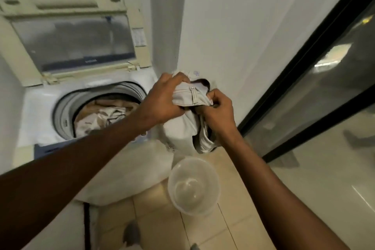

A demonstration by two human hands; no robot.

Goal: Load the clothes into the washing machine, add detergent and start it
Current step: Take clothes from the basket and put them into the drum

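A white top-loading washing machine [38, 107] stands at the left with its lid [77, 40] raised. Its drum [101, 111] holds several crumpled beige and white clothes [97, 117]. To the right of the drum, in the air, I hold a light grey pair of trousers [188, 97] by the waistband. My left hand [164, 99] grips the waistband's left side and my right hand [219, 109] grips its right side. The rest of the garment hangs down below my hands.
A clear plastic basin [193, 186] sits on the tiled floor [233, 219] beside the machine, below my hands. A white wall corner [168, 26] rises behind. A dark-framed glass door [324, 91] runs along the right.
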